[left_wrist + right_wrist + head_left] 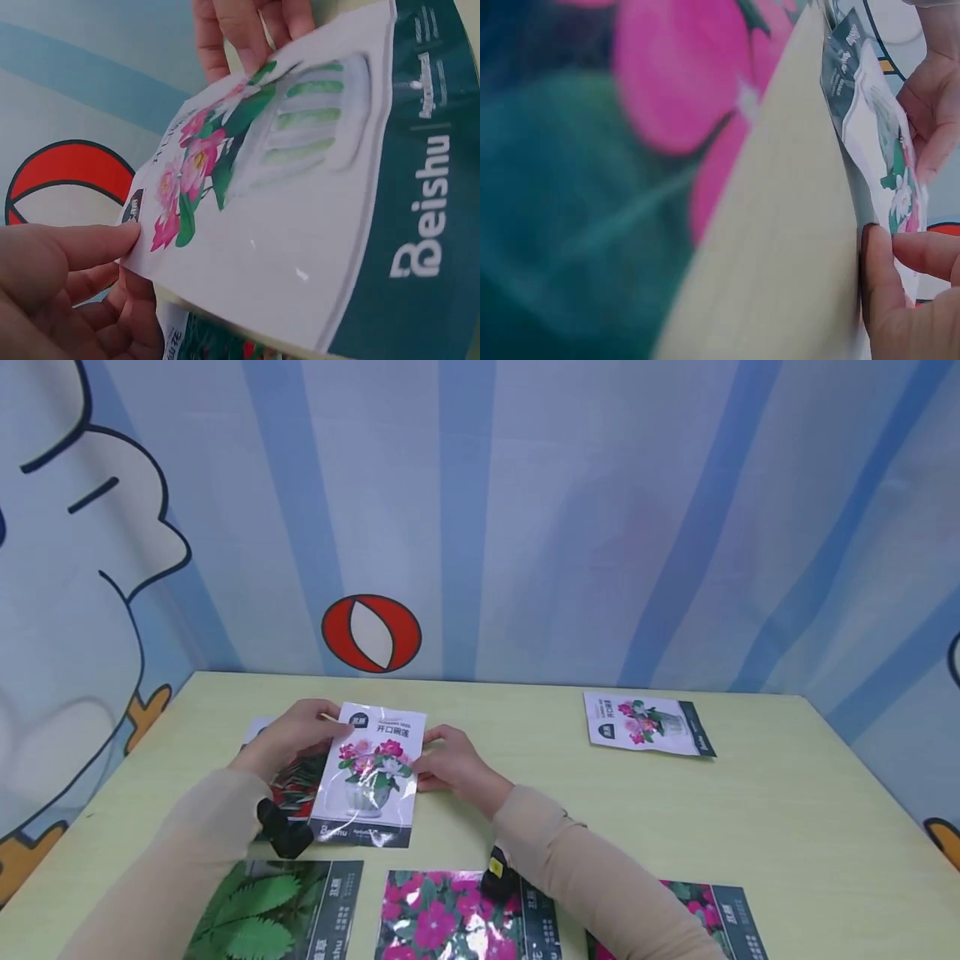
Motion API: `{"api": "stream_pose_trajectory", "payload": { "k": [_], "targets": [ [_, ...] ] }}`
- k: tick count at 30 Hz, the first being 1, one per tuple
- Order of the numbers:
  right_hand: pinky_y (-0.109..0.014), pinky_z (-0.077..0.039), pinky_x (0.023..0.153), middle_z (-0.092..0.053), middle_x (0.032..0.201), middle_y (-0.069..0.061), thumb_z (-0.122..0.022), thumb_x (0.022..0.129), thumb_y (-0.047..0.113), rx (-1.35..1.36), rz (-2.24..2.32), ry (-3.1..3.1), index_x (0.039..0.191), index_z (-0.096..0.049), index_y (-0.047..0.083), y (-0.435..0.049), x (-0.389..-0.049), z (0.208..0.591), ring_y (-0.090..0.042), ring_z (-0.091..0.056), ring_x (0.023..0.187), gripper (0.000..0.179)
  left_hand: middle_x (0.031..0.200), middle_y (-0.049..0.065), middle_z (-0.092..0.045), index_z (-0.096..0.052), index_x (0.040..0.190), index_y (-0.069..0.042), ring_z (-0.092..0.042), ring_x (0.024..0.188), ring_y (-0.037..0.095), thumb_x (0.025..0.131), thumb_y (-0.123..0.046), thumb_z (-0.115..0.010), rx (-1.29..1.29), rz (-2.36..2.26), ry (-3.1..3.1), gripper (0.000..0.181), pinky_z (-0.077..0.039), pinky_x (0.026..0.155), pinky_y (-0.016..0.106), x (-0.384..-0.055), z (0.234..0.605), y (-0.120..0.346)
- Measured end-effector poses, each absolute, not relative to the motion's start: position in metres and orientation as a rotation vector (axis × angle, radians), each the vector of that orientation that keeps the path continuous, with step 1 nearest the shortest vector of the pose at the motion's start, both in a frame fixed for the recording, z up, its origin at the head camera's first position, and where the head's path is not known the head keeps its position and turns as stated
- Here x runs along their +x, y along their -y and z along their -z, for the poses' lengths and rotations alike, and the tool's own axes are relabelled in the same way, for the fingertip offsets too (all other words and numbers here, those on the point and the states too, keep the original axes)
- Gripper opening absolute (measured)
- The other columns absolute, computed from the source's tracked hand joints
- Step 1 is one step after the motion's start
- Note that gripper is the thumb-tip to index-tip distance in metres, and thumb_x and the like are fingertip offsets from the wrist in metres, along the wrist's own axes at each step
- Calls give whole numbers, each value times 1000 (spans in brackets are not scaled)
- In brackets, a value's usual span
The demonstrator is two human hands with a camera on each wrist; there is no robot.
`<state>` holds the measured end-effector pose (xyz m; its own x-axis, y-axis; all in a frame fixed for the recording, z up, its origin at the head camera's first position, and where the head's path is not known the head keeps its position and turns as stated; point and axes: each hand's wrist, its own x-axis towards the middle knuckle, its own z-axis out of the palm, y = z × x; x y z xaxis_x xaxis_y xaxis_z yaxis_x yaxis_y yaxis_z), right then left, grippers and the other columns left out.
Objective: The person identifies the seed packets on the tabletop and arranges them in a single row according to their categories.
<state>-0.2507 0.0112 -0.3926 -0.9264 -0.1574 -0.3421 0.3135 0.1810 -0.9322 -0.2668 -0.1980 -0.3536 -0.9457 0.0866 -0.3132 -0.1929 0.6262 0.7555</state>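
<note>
A white seed packet (371,772) with pink flowers in a glass bowl on its front is held up between both hands, its dark green "Beishu" band toward the person. My left hand (296,735) pinches its upper left edge, thumb on the front, as the left wrist view shows. On the opposite edge, my right hand (456,764) pinches the packet between thumb and fingers. Partly hidden beneath the left hand and the held packet, another packet (296,787) with red, pepper-like shapes lies on the table.
At the back right of the table (787,793) lies a similar white flower packet (637,724), turned sideways. Along the front are a green leaf packet (258,910), a magenta flower packet (438,918) and another flower packet (723,914) partly behind the right sleeve. A striped curtain (525,527) backs the table.
</note>
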Motion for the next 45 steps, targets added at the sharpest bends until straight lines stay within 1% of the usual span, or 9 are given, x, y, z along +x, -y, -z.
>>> {"api": "stream_pose_trajectory", "payload": {
  "k": [6, 11, 15, 23, 27, 30, 34, 37, 45],
  "targets": [
    [-21, -49, 44, -61, 69, -11, -70, 76, -7, 153, 1660, -2292, 105, -55, 0, -2, -251, 392, -12, -54, 46, 33, 121, 24, -51, -46, 129, 4, -51, 99, 34, 89, -25, -62, -112, -1080, -2629, 51, -45, 89, 48, -267, 360, 205],
    [-21, -50, 44, -61, 69, -11, -71, 76, -6, 181, 1612, -2325, 111, -56, -1, 1, -252, 391, -12, -55, 47, 38, 119, 25, -51, -50, 125, 6, -50, 97, 35, 88, -21, -64, -125, -1027, -2695, 48, -46, 87, 49, -269, 368, 204],
    [-21, -49, 44, -61, 70, -11, -72, 76, -4, 196, 1590, -2336, 116, -56, 0, 2, -253, 390, -12, -55, 47, 43, 119, 27, -51, -50, 122, 8, -50, 97, 36, 88, -19, -64, -138, -1008, -2703, 46, -45, 88, 50, -268, 370, 204],
    [-22, -50, 44, -61, 69, -11, -71, 77, -4, 210, 1597, -2323, 116, -56, -1, 2, -254, 387, -12, -55, 46, 42, 117, 26, -50, -52, 118, 6, -49, 98, 35, 86, -16, -64, -163, -1020, -2715, 41, -44, 87, 48, -270, 364, 205],
    [-22, -51, 47, -62, 71, -11, -71, 78, -4, 212, 1606, -2313, 117, -55, -1, 0, -256, 387, -13, -56, 49, 43, 119, 25, -49, -51, 121, 3, -49, 98, 34, 87, -17, -63, -162, -1048, -2706, 41, -44, 88, 48, -272, 362, 204],
    [-22, -51, 48, -61, 72, -11, -70, 78, -2, 218, 1612, -2313, 118, -56, 0, -6, -258, 386, -13, -57, 52, 42, 119, 24, -50, -50, 123, 2, -52, 95, 31, 88, -18, -62, -146, -1073, -2690, 42, -46, 86, 45, -273, 360, 202],
    [-24, -52, 50, -60, 74, -10, -69, 80, -1, 213, 1639, -2291, 114, -58, 0, -19, -262, 383, -14, -56, 54, 37, 115, 22, -53, -49, 124, 1, -55, 91, 28, 89, -19, -61, -117, -1115, -2659, 42, -48, 83, 39, -273, 355, 195],
    [-24, -52, 51, -60, 75, -10, -68, 81, -1, 183, 1640, -2288, 113, -59, -1, -32, -266, 379, -14, -56, 54, 34, 114, 21, -55, -48, 124, 1, -56, 92, 28, 89, -19, -61, -90, -1132, -2644, 42, -48, 84, 39, -273, 350, 187],
    [-26, -53, 56, -59, 80, -10, -66, 81, -2, 119, 1629, -2313, 117, -56, -2, -71, -281, 362, -14, -54, 55, 38, 118, 17, -51, -48, 127, -3, -54, 98, 27, 90, -20, -62, -25, -1181, -2604, 43, -48, 88, 35, -276, 344, 161]
  ]
}}
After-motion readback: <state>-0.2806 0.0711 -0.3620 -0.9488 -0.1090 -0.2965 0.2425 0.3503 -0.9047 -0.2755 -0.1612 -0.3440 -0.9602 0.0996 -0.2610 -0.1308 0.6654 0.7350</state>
